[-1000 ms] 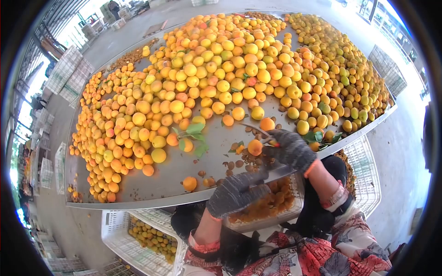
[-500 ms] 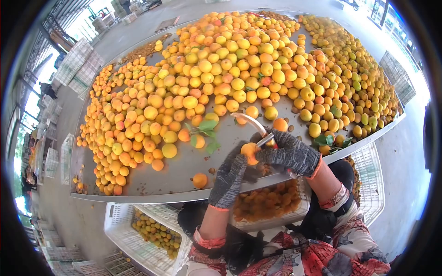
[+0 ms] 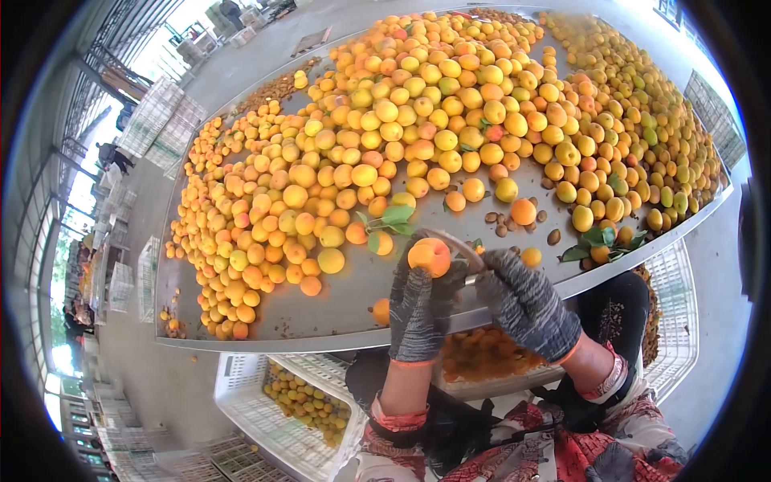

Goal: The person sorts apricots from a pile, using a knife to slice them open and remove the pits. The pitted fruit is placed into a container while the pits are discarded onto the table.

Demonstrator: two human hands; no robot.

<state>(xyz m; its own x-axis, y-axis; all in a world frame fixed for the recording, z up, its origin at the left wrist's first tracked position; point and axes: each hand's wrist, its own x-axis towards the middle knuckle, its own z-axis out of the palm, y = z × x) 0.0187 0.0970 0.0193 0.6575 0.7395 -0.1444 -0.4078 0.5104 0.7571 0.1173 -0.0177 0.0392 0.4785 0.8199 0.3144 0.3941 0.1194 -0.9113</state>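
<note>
My left hand, in a grey knitted glove, is closed around an orange apricot with a red blush. Close beside it, my right hand, gloved alike, grips a tool with a curved strip; its kind is not clear and its lower part is hidden by the fingers. The strip arches just right of the apricot. Both hands are over the near edge of a metal table. A big heap of apricots covers much of it, and several brown pits lie beyond my right hand.
Leafy sprigs lie among the fruit. Below the table edge stand a white crate with greenish-yellow apricots, a container of orange fruit and another white crate at right. Stacked crates and a distant person are at left.
The view has shifted, so the table appears further right. My left hand has raised the apricot, turned its rounded side up, and the tool's strip has dropped lower beside it.
</note>
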